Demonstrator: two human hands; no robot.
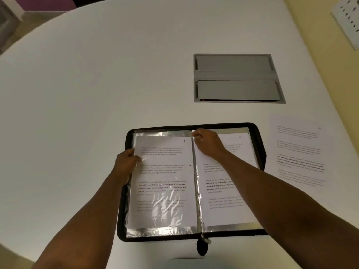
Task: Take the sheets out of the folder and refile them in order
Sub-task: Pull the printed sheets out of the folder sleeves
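The black zip folder (194, 181) is lying open on the white counter (97, 94), showing two clear plastic sleeves side by side, each with a printed sheet inside. The left hand (126, 164) is gripping the outer edge of the left sleeve (165, 181), thumb lying over the plastic and the fingers hidden beneath the edge. The right hand (207, 142) is reaching to the top of the spine, its fingers curled and pinching at the upper corner of the right sleeve (223, 191); whether it is pinching plastic or paper is not clear. The right forearm is covering much of the right sheet, so its lines are cut off partway. Glare is washing over the lower part of the left sleeve, making the last paragraph there hard to read. On the left sheet a small number near the top right corner is reading something like "2", and bolder lines are reading roughly "way of living. Defined by a slower pace, it is centered around strong community bonds". The number on the right sheet is too blurred to tell. A loose sheet (300, 152) is lying flat on the counter just beside the folder's right edge, its text smeared and its corner mark unreadable. A zip pull (203, 246) is hanging off the folder's near edge. A grey recessed panel (237, 78) with two flaps is sitting in the counter beyond the folder. A white perforated object (347, 20) is being cut off at the upper right.
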